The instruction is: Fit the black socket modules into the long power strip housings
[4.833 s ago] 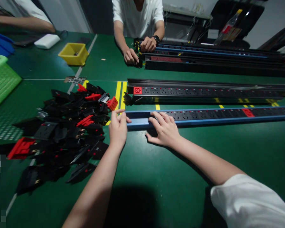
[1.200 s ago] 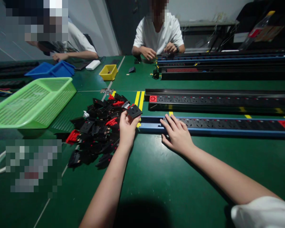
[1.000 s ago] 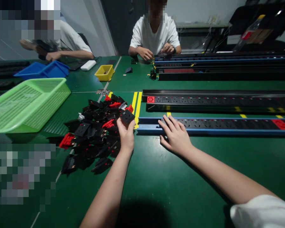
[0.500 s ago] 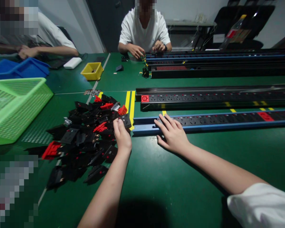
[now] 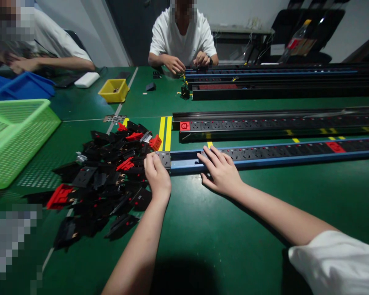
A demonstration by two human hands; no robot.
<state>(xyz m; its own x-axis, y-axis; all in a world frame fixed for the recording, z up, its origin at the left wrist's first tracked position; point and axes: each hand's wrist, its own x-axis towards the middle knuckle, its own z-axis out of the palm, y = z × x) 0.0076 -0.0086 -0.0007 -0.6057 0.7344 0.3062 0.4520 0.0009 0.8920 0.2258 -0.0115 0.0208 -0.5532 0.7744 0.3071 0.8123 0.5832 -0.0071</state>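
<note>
My left hand (image 5: pixel 156 174) is closed on a black socket module (image 5: pixel 164 159), held at the left end of a blue metal channel (image 5: pixel 186 167). My right hand (image 5: pixel 219 170) lies with fingers spread over the channel and the row of black socket modules (image 5: pixel 261 153) seated in it. Between the two hands a stretch of the channel shows bare blue inside. One red module (image 5: pixel 335 147) sits farther right in the row. Beside my left hand spreads a heap of loose black and red socket modules (image 5: pixel 106 180).
A black channel with sockets (image 5: pixel 233 125) lies just beyond. A green basket (image 5: pixel 21 139), a blue bin (image 5: pixel 27 87) and a yellow box (image 5: pixel 113 91) stand at left. Across the table a person (image 5: pixel 182 37) handles wires near more channels; another person (image 5: pixel 58 45) sits at left.
My left hand has brought the socket module against the channel's left end, turning its face upward. My right hand rests on the channel as before. The view has shifted slightly.
</note>
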